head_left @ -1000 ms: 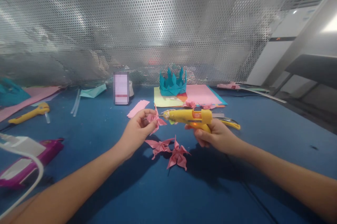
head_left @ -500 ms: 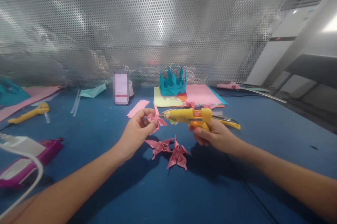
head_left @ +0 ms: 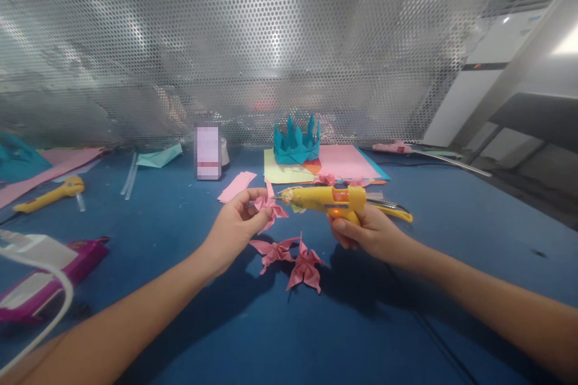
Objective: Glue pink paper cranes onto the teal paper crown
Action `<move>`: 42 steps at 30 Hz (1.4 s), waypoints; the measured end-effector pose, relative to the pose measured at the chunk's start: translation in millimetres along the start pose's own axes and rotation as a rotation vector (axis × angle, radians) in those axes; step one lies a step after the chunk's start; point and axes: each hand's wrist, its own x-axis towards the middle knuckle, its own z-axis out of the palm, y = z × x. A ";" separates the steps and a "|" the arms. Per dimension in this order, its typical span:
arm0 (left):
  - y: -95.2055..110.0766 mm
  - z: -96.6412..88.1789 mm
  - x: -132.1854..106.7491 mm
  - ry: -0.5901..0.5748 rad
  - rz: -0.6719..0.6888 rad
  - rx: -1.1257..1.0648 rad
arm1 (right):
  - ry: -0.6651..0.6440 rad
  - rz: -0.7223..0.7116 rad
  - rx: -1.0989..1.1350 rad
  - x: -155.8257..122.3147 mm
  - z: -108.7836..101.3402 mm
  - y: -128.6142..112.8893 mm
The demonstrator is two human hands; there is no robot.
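Between its thumb and fingers, my left hand [head_left: 235, 221] pinches a pink folded-paper flower [head_left: 272, 211]. My right hand [head_left: 365, 229] is wrapped round the handle of a yellow hot glue gun [head_left: 323, 198] with a small orange light lit on its side. The gun's nozzle points left and reaches the flower's upper part; whether it touches the paper I cannot tell. Below the hands, two more pink paper flowers lie on the blue table, one at the left [head_left: 275, 252] and another at the right [head_left: 306, 269], their petals meeting.
A teal paper crown [head_left: 297, 143] stands on coloured sheets [head_left: 350, 162] at the back. Pink paper strips [head_left: 238, 186] lie behind my left hand. At the left are another yellow glue gun [head_left: 49, 193], a magenta power strip [head_left: 90, 255] and a white cable [head_left: 67, 294]. Yellow-handled scissors [head_left: 397, 212] lie behind my right hand.
Hardly anything differs. The flower in my left hand and the glue gun have shifted very slightly to the right, with the nozzle still at the flower.
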 end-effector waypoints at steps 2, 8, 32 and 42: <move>0.5 0.5 -0.8 -0.005 -0.001 0.002 | 0.001 0.002 -0.006 -0.1 -0.2 -1.1; 2.7 2.6 -1.8 -0.021 -0.002 0.003 | 0.013 0.011 -0.013 0.3 0.1 -3.3; 2.0 -0.7 0.3 0.005 0.002 0.016 | -0.029 -0.012 -0.031 1.7 0.1 -2.4; 2.6 -1.8 0.9 0.007 -0.005 0.005 | -0.026 -0.011 -0.052 2.1 -0.8 -4.0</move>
